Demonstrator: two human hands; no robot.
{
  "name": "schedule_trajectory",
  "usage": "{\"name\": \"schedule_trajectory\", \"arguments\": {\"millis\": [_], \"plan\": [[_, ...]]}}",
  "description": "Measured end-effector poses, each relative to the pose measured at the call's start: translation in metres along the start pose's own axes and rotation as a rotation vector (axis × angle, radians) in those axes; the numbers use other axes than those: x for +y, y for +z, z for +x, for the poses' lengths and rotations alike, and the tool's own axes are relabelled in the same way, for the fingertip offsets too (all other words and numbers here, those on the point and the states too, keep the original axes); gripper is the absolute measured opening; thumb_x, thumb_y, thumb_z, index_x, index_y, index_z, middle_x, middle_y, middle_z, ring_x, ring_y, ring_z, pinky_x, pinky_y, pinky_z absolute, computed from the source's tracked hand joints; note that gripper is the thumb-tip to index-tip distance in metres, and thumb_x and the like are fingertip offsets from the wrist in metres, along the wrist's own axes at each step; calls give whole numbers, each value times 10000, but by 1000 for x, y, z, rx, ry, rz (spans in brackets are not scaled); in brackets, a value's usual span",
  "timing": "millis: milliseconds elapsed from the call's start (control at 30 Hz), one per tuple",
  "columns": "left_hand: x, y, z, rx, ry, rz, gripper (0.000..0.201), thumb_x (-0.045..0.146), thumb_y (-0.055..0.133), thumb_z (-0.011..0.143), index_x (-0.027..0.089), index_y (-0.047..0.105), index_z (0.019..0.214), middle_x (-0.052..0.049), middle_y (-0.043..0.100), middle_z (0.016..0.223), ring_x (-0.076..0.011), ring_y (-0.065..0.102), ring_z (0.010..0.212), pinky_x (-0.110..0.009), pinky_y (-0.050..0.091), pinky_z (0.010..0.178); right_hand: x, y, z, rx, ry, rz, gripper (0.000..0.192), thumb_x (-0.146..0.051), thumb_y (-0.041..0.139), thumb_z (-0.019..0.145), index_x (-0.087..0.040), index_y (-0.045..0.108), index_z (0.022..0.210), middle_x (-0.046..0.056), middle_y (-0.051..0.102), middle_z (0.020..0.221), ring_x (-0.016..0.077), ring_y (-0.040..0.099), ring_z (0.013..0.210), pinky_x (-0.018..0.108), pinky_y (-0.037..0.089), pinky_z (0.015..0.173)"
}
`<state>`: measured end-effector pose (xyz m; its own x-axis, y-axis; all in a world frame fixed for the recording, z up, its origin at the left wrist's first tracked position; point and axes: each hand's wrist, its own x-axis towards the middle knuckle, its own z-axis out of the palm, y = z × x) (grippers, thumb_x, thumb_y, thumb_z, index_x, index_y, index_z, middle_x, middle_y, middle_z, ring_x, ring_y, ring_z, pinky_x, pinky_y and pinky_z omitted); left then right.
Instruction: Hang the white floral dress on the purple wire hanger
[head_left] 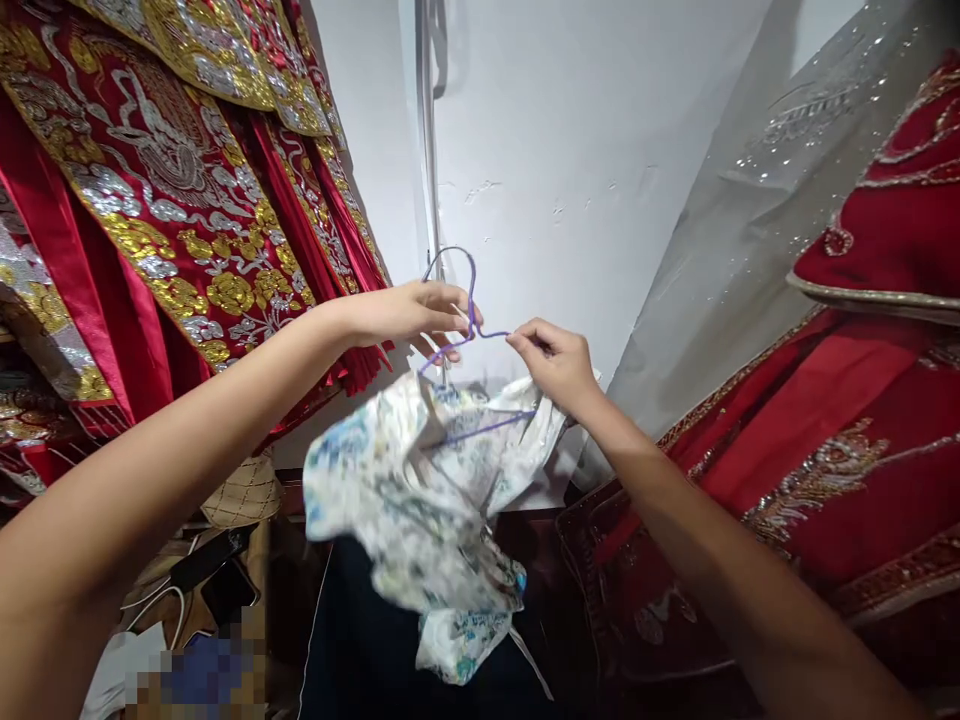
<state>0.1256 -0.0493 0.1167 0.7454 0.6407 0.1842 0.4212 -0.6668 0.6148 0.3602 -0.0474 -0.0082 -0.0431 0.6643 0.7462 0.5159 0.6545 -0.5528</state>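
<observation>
We hold a purple wire hanger up in front of a white wall, both arms stretched out. Our left hand closes around the hanger's neck just below the hook, fingers curled over the wire. Our right hand pinches the hanger's shoulder wire between thumb and fingertips, just beside the left. A crumpled white garment with blue and green floral print droops from the hanger, bunched beneath both hands and partly threaded over the lower wire. Red robes embroidered in gold and silver hang to our left; another red embroidered gown hangs on our right, behind a sheer sequinned veil
</observation>
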Motion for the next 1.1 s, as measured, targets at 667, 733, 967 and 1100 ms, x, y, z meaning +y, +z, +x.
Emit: {"name": "schedule_trajectory", "arguments": {"millis": [667,733,967,1100], "plan": [[-105,-8,-32,604,-76,490,192,330,494,943,201,629,988,-39,640,781,-212,574,712,-342,450,725,9,49,69,-88,21,-106,311,-456,621,864,-183,736,770,3,558,582,156,483,584,293,330,592],[-111,-1,-34,659,-60,512,184,338,493,948,203,609,998,-50,638,831,-223,580,764,-343,442,744,8,49,60,-63,8,-141,279,-433,618,873,-193,759,850,9,596,619,170,520,604,304,362,609],[-134,15,-35,740,-124,505,178,326,460,973,210,593,953,-59,657,885,-225,582,812,-333,426,773,4,77,-6,220,-227,-180,366,-280,563,904,-233,658,1254,91,661,1261,281,545,1232,468,429,1031],[-138,22,-34,840,-92,547,197,325,462,976,215,616,923,-58,673,897,-236,575,886,-350,414,822,17,114,-74,126,66,92,299,-447,494,965,-214,677,1006,92,705,940,257,650,940,432,512,880]]}}
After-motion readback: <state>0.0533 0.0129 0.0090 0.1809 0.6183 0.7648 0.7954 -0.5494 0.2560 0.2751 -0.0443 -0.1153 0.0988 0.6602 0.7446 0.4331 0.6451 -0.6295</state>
